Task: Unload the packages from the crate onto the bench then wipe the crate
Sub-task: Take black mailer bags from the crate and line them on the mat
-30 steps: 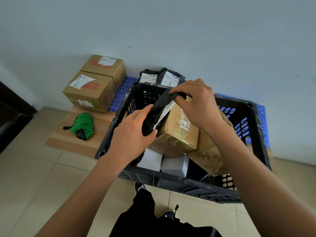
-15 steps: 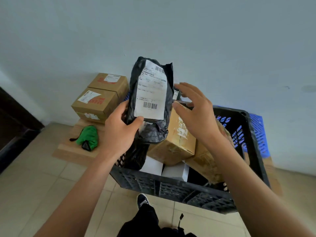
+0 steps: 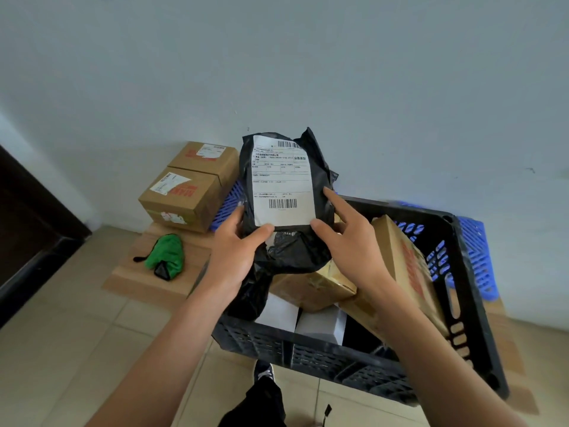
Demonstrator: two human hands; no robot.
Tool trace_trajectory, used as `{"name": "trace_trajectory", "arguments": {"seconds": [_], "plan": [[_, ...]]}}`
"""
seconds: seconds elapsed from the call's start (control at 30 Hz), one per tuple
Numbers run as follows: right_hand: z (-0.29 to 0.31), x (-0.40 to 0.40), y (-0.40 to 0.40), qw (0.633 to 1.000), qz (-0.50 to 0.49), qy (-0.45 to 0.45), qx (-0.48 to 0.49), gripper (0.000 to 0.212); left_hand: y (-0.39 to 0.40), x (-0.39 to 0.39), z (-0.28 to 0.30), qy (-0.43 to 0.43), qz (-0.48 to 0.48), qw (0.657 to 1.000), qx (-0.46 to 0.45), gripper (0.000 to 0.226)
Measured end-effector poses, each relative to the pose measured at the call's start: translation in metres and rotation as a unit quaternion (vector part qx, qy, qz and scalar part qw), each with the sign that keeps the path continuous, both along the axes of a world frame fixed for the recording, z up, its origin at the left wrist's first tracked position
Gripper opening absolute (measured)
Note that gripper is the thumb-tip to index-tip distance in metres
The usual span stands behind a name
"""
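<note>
Two boxes [image 3: 191, 186] on bench [image 3: 147, 280], tiled floor [image 3: 61, 349]

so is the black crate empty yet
Not empty. The black crate holds cardboard boxes and white boxes; both hands hold a black mailer bag above it.

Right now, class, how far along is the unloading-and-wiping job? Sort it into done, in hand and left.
Done: two cardboard boxes already sit by the wall. In hand: the black mailer bag, held above the crate by the left hand and right hand. Left: brown boxes and white boxes remain inside, and the green cloth lies unused, so wiping is not begun.
</note>
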State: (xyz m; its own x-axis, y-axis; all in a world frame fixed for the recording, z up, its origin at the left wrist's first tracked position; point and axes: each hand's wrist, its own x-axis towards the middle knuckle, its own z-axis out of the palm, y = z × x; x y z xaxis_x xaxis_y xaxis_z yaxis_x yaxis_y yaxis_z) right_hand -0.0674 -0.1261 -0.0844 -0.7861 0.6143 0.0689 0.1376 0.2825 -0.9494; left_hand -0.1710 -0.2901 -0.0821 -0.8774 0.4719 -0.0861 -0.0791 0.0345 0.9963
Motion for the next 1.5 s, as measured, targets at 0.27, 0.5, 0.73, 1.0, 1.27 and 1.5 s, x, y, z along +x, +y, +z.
{"name": "trace_trajectory", "arguments": {"seconds": [0.27,0.5,0.73,1.0,1.27,1.5], "plan": [[-0.008,-0.023,0.018,0.998,-0.018,0.007,-0.054,0.059,0.022,-0.037,-0.003,0.104,-0.007,0.993,-0.057,0.081],[-0.009,-0.061,0.041,0.998,-0.037,-0.019,-0.036,0.053,0.041,-0.079,-0.010,0.235,-0.085,0.962,-0.108,0.048],[0.000,-0.109,0.073,0.998,-0.041,-0.042,-0.004,0.046,0.072,-0.143,-0.005,0.225,-0.124,0.959,-0.120,0.046],[0.016,-0.180,0.121,0.994,-0.036,-0.075,0.065,0.046,0.119,-0.228,-0.002,0.233,-0.150,0.948,-0.158,0.043],[0.002,-0.263,0.163,0.981,0.013,-0.152,0.122,0.052,0.160,-0.303,-0.023,0.214,-0.144,0.943,-0.213,0.042],[-0.056,-0.304,0.194,0.947,0.100,-0.272,0.140,0.055,0.180,-0.334,-0.083,0.164,-0.181,0.937,-0.249,0.047]]}}
